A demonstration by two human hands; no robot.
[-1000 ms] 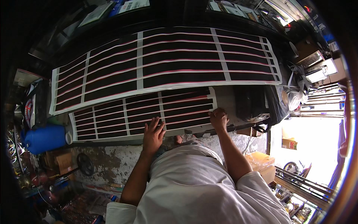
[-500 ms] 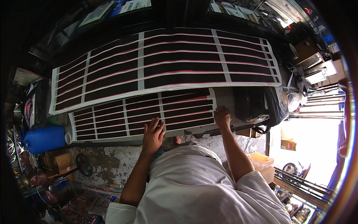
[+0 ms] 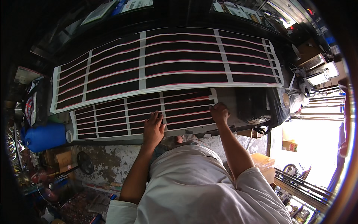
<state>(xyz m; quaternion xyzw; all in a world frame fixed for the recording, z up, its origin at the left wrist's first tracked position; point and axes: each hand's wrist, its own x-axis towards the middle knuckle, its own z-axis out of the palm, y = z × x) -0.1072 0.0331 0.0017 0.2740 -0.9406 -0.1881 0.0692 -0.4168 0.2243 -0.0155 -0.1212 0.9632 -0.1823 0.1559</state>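
Note:
A long sheet printed with black panels, white strips and thin red lines lies in front of me; call it the near printed sheet (image 3: 108, 123). My left hand (image 3: 153, 128) rests flat on its lower middle, fingers stretched out and holding nothing. At its right edge is my right hand (image 3: 221, 113), fingers curled and closed, the index side reaching over the margin. Whatever sits between those fingers is hidden. Overlapping the far part of this sheet is a larger stack of similar printed sheets (image 3: 186, 61), with layered white edges along its near side.
Black plastic bags (image 3: 257, 106) fill the table's right end. At left a blue plastic container (image 3: 45, 137) stands by the table edge. Cardboard boxes (image 3: 262, 164) are low at right, near a bright opening. A black handwheel (image 3: 85, 162) sits low at left.
My right hand has shifted slightly left and up, onto the near sheet's right margin. The left hand stays on the sheet, its fingers drawn a little closer together.

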